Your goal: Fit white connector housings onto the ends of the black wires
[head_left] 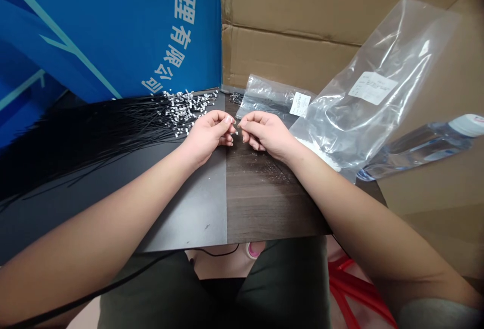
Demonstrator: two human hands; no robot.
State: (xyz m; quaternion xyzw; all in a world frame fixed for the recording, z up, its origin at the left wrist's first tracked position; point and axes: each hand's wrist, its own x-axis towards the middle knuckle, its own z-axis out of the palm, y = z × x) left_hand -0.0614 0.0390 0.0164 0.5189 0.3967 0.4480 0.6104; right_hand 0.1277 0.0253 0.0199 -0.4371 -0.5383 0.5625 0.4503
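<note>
I count two bags: small bag (264,97) one o'clock, large bag (408,52) two; one bottle (419,150), three. Black strands (124,122), nine, uncountable. Left hand (206,135), right hand (270,135): grips pinched, contents unclear.

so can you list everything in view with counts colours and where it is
thin wires: uncountable, black, table's left
wire-end pieces: uncountable, white, wires' right ends
large bag: 1, clear plastic, right
small bag: 1, clear plastic, behind hands
labels: 2, white, one per bag
capped bottle: 1, clear, white cap, far right
tabletop: 1, black and dark brown, centre
printed panel: 1, blue, back left
cardboard: count unclear, brown, back right
cable: 1, black, lower left
trousers: 1, dark green, bottom
left hand, right hand: 1 each, bare, centre
</note>
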